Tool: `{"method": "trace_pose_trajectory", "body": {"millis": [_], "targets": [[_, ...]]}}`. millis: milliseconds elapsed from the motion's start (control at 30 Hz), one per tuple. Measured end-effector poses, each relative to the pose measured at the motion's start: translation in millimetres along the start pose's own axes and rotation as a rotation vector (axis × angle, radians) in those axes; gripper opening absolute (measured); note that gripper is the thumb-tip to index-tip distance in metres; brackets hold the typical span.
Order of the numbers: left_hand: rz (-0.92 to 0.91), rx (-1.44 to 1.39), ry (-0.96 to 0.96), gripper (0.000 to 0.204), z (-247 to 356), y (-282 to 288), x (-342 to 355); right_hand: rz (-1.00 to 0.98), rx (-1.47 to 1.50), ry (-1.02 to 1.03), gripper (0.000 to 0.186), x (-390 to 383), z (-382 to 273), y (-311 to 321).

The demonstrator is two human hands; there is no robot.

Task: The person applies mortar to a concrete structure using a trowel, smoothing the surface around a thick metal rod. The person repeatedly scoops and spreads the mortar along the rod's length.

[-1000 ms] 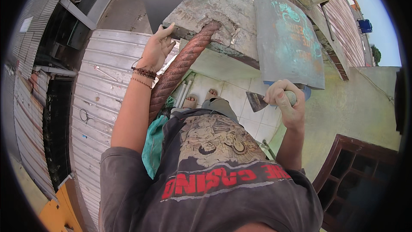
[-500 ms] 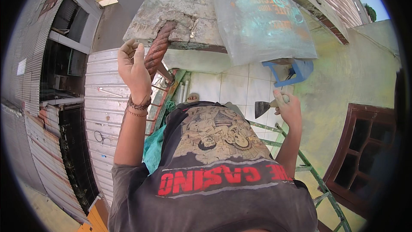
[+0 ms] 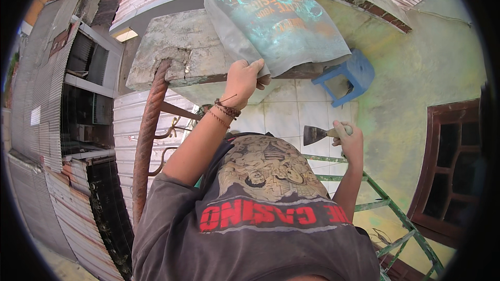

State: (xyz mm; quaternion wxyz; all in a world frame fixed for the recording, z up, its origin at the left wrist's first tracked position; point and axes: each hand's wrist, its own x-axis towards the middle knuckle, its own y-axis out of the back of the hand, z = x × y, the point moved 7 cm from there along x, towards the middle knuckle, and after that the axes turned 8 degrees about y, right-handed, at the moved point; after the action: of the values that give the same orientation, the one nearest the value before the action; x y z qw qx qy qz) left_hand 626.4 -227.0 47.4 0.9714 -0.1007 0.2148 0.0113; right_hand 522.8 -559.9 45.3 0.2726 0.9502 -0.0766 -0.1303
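Observation:
My left hand (image 3: pixel 244 83) pinches the near left corner of a grey plastic bag (image 3: pixel 291 41) with turquoise and orange print. The bag lies over the right part of a worn concrete ledge (image 3: pixel 172 36). To the right and lower, my right hand (image 3: pixel 350 139) is closed round the pale handle of a putty knife (image 3: pixel 314 135), its dark broad blade pointing left. That blade hangs over the tiled floor and touches nothing. What lies beneath the bag is hidden.
A rusty twisted metal bar (image 3: pixel 149 140) slants up to the ledge on the left. Below right stands a blue plastic stool (image 3: pixel 350 80). A green metal ladder (image 3: pixel 375 190) runs along my right side, before a yellow-green wall (image 3: pixel 406 73) with a brown-framed window (image 3: pixel 450 161).
My left hand has come away from beside the rusty bar, moved right and taken hold of the bag's corner. The view has shifted; my right hand still holds the putty knife.

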Motion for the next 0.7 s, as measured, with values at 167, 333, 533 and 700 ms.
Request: {"method": "trace_pose_trajectory", "body": {"millis": [167,333,533,700], "targets": [[-0.142,-0.005,0.103,0.029,13.8,-44.4,23.6,0.013,0.044,0.014,0.041,3.8,21.1,21.7],[-0.221,-0.026,0.117,0.027,13.9,-91.8,60.4,0.029,0.076,0.022,0.041,3.4,35.6,40.3],[-0.247,0.003,0.141,0.028,15.1,-147.0,84.1,-0.001,0.109,0.005,0.041,-0.1,60.4,47.6],[-0.132,-0.062,0.09,0.026,0.5,-200.7,126.8,-0.053,0.12,-0.024,0.039,-2.4,72.9,45.5]]}}
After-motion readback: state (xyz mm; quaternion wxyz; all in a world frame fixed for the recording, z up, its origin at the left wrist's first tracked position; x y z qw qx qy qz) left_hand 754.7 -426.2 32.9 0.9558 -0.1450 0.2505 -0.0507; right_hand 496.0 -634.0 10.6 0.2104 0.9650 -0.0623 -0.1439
